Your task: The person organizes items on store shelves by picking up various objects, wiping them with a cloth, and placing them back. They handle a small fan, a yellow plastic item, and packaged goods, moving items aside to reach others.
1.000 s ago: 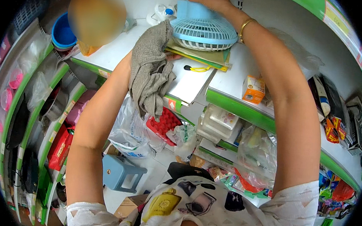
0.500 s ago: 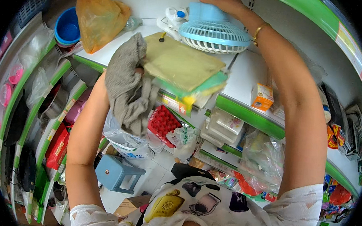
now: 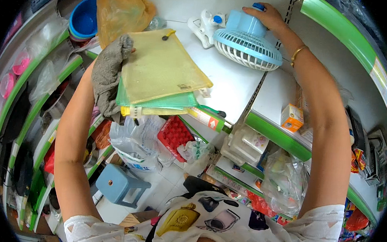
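My left hand [image 3: 133,50], mostly hidden, is closed on a stack of zip pouches, with a grey cloth [image 3: 110,71] draped over it and hanging down beside the wrist. On top of the stack is a translucent yellow pouch [image 3: 163,72] with a dark zip pull, and below it a green pouch [image 3: 159,100] sticks out. The stack is above the front of a white shelf [image 3: 231,88]. At the back, my right hand [image 3: 270,18] is closed around the top end of a light blue and white fan [image 3: 249,46], which lies with its grille facing down.
An orange plastic bag [image 3: 122,17] and a blue basin [image 3: 84,19] stand at the back left. A small orange box [image 3: 292,117] sits on the right shelf. Below are a blue stool [image 3: 121,183], a white plastic bag [image 3: 137,139] and a red box [image 3: 175,135]. Green-edged shelves line both sides.
The pouches and cloth have moved left, away from the fan, with my left hand. My right hand remains on the fan. The whole view has shifted slightly.
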The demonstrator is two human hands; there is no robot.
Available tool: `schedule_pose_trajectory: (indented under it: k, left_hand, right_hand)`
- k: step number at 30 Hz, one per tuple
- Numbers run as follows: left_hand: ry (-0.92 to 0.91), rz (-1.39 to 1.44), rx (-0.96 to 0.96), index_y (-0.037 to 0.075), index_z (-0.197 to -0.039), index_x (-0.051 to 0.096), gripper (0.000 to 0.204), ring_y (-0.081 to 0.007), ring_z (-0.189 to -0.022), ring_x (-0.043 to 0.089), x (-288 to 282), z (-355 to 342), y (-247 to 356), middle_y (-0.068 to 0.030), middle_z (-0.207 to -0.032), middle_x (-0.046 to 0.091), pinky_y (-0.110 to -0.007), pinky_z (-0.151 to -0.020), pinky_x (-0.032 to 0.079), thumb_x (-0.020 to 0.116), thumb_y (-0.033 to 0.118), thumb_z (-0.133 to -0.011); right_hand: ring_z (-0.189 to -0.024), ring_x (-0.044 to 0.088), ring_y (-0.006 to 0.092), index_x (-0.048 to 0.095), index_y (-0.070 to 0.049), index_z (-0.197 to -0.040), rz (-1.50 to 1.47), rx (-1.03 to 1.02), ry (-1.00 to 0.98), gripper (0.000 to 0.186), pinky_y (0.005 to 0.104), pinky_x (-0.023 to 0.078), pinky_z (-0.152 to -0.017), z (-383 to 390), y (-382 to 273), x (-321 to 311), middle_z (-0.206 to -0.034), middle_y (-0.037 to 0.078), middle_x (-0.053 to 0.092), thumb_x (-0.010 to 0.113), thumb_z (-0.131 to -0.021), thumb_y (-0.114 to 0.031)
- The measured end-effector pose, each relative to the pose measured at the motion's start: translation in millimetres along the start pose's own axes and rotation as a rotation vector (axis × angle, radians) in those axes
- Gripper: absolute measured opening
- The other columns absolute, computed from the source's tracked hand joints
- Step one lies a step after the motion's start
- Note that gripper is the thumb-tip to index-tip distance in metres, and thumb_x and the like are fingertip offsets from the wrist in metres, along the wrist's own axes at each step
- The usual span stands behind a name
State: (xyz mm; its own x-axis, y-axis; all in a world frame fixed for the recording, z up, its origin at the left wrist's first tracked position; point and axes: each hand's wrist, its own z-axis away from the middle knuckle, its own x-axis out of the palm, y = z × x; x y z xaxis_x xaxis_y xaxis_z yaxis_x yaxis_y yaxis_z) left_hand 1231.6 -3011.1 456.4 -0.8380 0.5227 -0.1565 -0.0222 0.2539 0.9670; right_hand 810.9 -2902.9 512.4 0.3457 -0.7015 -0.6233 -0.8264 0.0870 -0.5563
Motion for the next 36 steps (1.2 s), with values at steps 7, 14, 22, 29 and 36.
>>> schedule_pose_trajectory:
  k: [7,14,22,29,36]
  left_hand:
    - [-0.035,0.415,-0.202,0.007,-0.096,0.058,0.027,-0.0181,-0.070,0.060,2.1,15.5,-8.4,-0.0110,-0.085,0.058,-0.031,-0.060,0.053,0.065,0.024,-0.076]
    - [-0.163,0.630,-0.216,0.010,-0.098,0.057,0.029,-0.0227,-0.077,0.062,8.8,65.2,-16.3,-0.0138,-0.093,0.060,-0.034,-0.064,0.054,0.066,0.028,-0.076]
    - [-0.248,0.782,-0.311,0.000,-0.106,0.054,0.037,-0.0285,-0.081,0.063,0.0,62.5,-15.2,-0.0174,-0.094,0.061,-0.039,-0.070,0.055,0.059,0.023,-0.078]
    - [-0.405,0.834,-0.291,-0.002,-0.117,0.046,0.042,-0.0299,-0.088,0.062,-5.3,43.0,-24.6,-0.0194,-0.102,0.059,-0.042,-0.079,0.052,0.055,0.017,-0.081]
    - [-0.136,0.435,-0.045,0.006,-0.105,0.056,0.033,-0.0165,-0.065,0.056,-1.8,-7.4,-11.6,-0.0065,-0.085,0.060,-0.030,-0.057,0.049,0.062,0.026,-0.080]
  right_hand:
    - [-0.104,0.054,0.0341,0.034,-0.002,-0.130,0.006,0.021,0.013,0.093,0.0387,0.045,-0.088,21.3,-11.9,-4.7,-0.118,0.023,0.048,0.069,-0.062,-0.055]
    - [-0.114,0.047,0.0337,0.033,-0.005,-0.133,0.202,-0.012,-0.089,0.096,0.0393,0.039,-0.095,35.0,-39.6,-1.4,-0.126,0.022,0.044,0.066,-0.063,-0.062]
    - [-0.103,0.054,0.0304,0.042,0.003,-0.125,0.114,-0.524,0.020,0.072,0.0341,0.043,-0.089,95.1,-112.2,2.1,-0.117,0.024,0.049,0.056,-0.079,-0.051]
    - [-0.108,0.051,0.0241,0.042,0.002,-0.125,-0.590,0.283,-0.692,0.067,0.0360,0.041,-0.092,150.0,-155.1,56.5,-0.118,0.018,0.051,0.049,-0.085,-0.050]
    - [-0.084,0.062,0.0195,0.056,-0.001,-0.107,-0.588,0.129,-0.467,0.032,0.0350,0.049,-0.077,117.2,-161.7,67.4,-0.094,0.012,0.063,0.063,-0.078,-0.014]
